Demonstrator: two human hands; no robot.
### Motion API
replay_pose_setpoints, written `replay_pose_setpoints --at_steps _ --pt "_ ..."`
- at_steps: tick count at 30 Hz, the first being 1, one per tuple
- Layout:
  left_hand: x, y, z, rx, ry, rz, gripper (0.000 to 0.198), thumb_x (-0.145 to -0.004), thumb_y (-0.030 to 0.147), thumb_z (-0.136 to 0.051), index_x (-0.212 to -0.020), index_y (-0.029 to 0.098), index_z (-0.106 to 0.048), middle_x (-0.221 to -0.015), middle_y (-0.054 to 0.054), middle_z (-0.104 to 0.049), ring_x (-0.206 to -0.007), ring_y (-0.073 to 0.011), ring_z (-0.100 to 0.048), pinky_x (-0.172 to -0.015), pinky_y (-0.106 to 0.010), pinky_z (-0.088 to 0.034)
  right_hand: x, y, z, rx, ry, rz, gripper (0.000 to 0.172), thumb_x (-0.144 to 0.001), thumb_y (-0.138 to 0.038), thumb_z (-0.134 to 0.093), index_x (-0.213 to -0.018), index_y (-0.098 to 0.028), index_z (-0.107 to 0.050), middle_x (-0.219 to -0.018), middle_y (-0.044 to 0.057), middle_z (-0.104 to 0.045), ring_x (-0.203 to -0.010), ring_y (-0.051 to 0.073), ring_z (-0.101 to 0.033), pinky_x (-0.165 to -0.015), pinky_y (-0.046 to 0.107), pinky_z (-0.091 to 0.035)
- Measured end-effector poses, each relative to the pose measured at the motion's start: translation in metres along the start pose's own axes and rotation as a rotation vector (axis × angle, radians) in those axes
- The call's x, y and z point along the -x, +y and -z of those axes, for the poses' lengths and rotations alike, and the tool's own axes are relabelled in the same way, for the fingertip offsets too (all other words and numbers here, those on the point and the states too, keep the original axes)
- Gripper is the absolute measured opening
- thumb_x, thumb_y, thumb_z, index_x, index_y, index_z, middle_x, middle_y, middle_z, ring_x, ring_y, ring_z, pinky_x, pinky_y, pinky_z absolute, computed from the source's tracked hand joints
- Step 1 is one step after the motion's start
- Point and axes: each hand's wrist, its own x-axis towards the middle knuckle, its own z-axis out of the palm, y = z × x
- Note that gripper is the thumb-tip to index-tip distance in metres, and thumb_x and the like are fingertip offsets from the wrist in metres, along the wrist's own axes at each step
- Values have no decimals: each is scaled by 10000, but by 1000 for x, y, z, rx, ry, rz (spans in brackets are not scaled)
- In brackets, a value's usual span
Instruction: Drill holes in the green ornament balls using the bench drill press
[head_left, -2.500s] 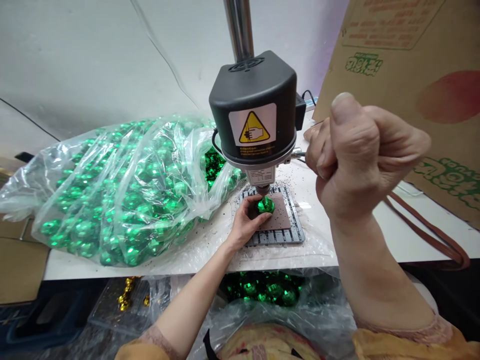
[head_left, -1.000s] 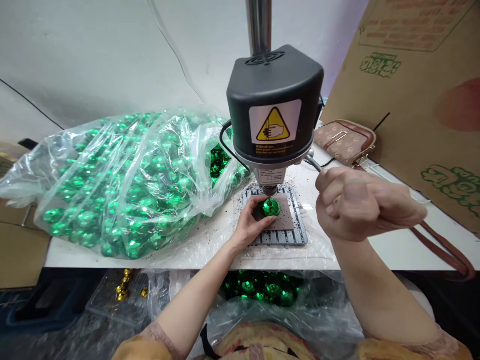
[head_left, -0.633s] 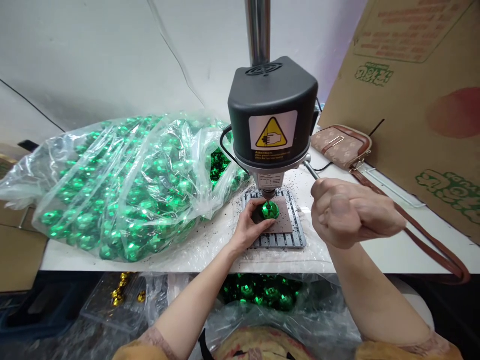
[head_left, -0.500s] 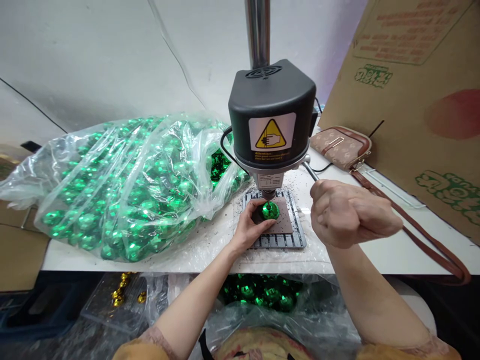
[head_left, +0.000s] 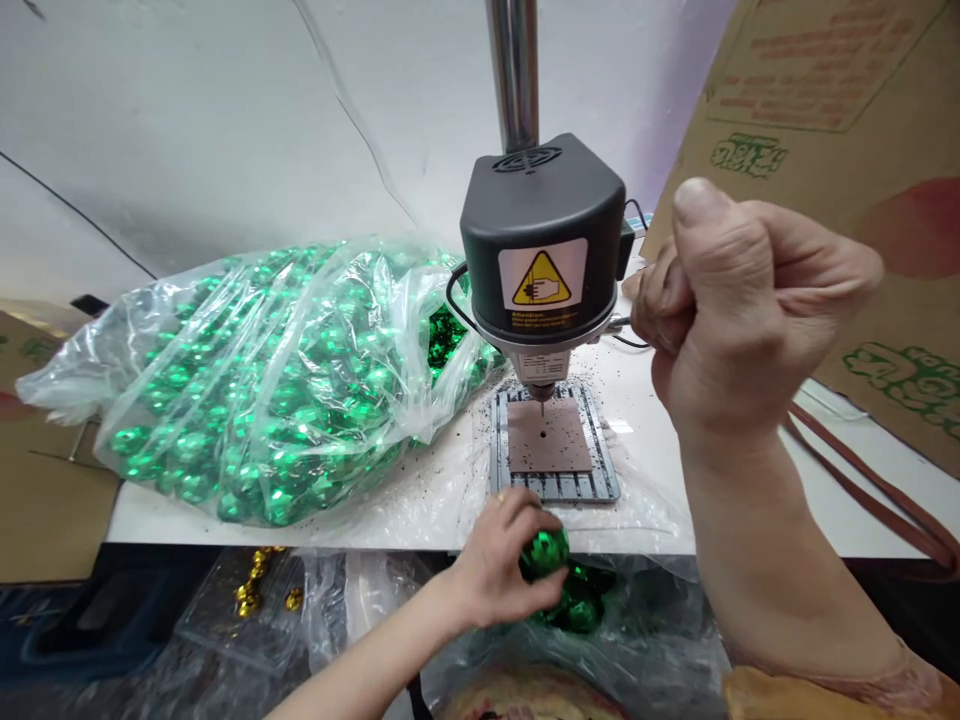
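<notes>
My left hand (head_left: 510, 560) is closed around a shiny green faceted ball (head_left: 546, 553), over the table's front edge and above an open bag of more green balls (head_left: 581, 605). Raised at the right, my right hand (head_left: 739, 300) grips the feed lever (head_left: 619, 323) of a small black drill press (head_left: 544, 235); the lever's far end is hidden in the fist. Under the drill bit (head_left: 543, 408) lies a square brown board (head_left: 551, 450) with a small dark hole. It rests on the slotted grey base plate (head_left: 611, 480), with dark crumbs scattered over both.
A large clear bag of green balls (head_left: 277, 390) fills the table's left side. At the right stand a cardboard box (head_left: 847, 190) and a brown strap (head_left: 877, 490). Several gold balls (head_left: 247, 595) lie below the table at left.
My left hand has drawn a green ball off the board and down toward me, past the table edge. My right hand has risen with the lever, and the bit sits clear above the board.
</notes>
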Motion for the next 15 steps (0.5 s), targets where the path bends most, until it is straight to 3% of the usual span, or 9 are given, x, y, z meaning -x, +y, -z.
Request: replay_pose_setpoints --at_steps 3,5,8,10,13,15 --pt "19 3 16 -136 -199 -54 481 -743 491 -814 -1095 221 -629 -984 -82 -643 -853 -241 -614 -727 -360 -507 2 -1 -2 21 13 7 435 -875 -178 -598 -480 -176 -417 -426 -60 -332 -416 18 -308 -456 261 -203" --pt "8 -8 31 -123 -172 -46 493 -818 524 -758 -1187 235 -606 -1082 -100 -657 -967 -259 -635 -813 -374 -531 2 -1 -3 8 22 7 435 -869 -179 -607 -475 -179 -423 -418 -61 -329 -403 26 -304 -442 272 -199" --pt "-37 -43 55 -148 133 35 252 -998 290 -515 -1238 244 -574 -1162 -112 -655 -1113 -258 -622 -983 -415 -507 1 0 -3 -18 37 28 427 -852 -179 -628 -467 -186 -444 -402 -62 -331 -382 38 -291 -422 291 -196" --pt "-76 -72 69 -255 340 144 262 -990 184 -425 -1176 225 -604 -1161 -135 -640 -1173 -291 -588 -1062 -476 -461 1 1 -3 -26 37 29 426 -852 -171 -621 -466 -187 -442 -402 -64 -324 -379 34 -283 -419 288 -192" --pt "-129 -112 84 -355 531 338 266 -920 138 -500 -1155 184 -615 -1299 -181 -574 -1341 -380 -463 -1142 -562 -372 2 1 -3 -32 34 16 427 -857 -166 -609 -464 -189 -445 -406 -65 -324 -375 36 -295 -419 289 -198" --pt "-153 -133 93 -382 573 420 252 -906 147 -539 -1147 166 -610 -1362 -206 -533 -1366 -421 -417 -1129 -605 -360 2 2 -2 -46 35 22 429 -845 -172 -628 -453 -193 -455 -396 -63 -331 -363 49 -297 -411 302 -197"
